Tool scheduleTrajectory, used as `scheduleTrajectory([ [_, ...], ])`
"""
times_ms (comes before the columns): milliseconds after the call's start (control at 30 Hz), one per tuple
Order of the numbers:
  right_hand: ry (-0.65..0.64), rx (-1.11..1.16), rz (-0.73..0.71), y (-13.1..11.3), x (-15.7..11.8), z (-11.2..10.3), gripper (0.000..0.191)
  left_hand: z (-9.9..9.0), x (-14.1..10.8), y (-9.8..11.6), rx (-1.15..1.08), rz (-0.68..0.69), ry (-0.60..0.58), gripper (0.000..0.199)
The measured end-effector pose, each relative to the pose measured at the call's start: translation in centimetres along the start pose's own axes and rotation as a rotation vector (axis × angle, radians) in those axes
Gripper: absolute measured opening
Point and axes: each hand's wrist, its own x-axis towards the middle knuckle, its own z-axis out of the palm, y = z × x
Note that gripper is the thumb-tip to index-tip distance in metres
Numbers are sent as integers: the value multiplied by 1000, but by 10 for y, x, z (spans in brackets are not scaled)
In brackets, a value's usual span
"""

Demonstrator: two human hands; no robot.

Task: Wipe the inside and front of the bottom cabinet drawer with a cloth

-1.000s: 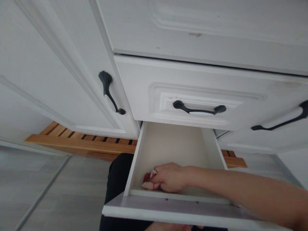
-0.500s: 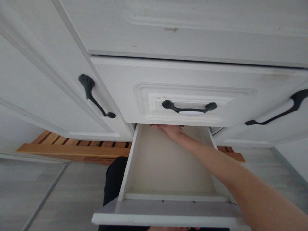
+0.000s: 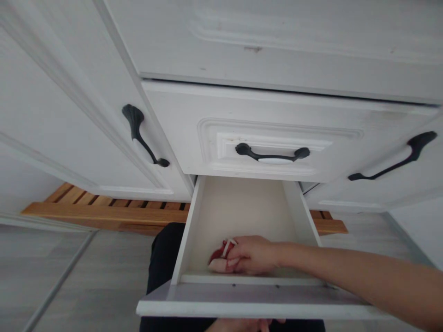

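A red and white piece of cloth (image 3: pixel 219 263), bunched up, lies at the front left inside the pulled-out white drawer (image 3: pixel 180 258). My right hand (image 3: pixel 254 255) is closed on it, low over the drawer floor just behind the front wall. The right forearm crosses the drawer's right side. Below the drawer front, at the bottom edge of the view, only part of my left hand (image 3: pixel 242 324) shows. Its fingers appear curled at the outer side of the drawer front, by a small dark part that looks like its handle; most of this is hidden.
Above the drawer is a shut drawer front (image 3: pixel 277 129) with a black and white handle (image 3: pixel 273 159). Cabinet doors with dark handles (image 3: pixel 145 138) flank it. A slatted wooden rack (image 3: pixel 104 212) lies under the cabinet. My dark-trousered knee (image 3: pixel 166 253) is left of the drawer.
My right hand has come from the back of the drawer to its front, and the red and white cloth now shows in it. The drawer stays pulled out.
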Motion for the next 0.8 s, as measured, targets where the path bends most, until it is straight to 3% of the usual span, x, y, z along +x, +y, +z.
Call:
scheduleTrajectory([
  [67, -94, 7, 4, -1, -2, -12, 19, -3, 7, -6, -5, -27, 11, 38],
  [100, -80, -51, -21, -2, -1, -20, 16, -3, 9, -7, -7, -38, 16, 36],
  [200, 232, -391, -65, -9, 12, -49, 12, -1, 4, -6, -9, -42, 25, 35],
  [300, 584, -695, 23, -12, 40, -80, 21, 5, -9, 4, -4, -19, 27, 35],
  [367, 686, -734, 120, -8, 62, -100, 35, 10, -17, 14, 4, -2, 35, 35],
  [500, 699, -593, 373, 17, 93, -122, 42, 20, -23, 30, 22, 23, 47, 36],
  [567, 683, -577, 402, 30, 93, -120, 41, 23, -23, 34, 25, 34, 50, 36],
  [700, 664, -557, 411, 51, 61, -114, 39, 22, -23, 35, 14, 56, 39, 35],
  [800, 684, -520, 389, 61, 25, -121, 38, 19, -22, 31, 3, 74, 9, 34],
])
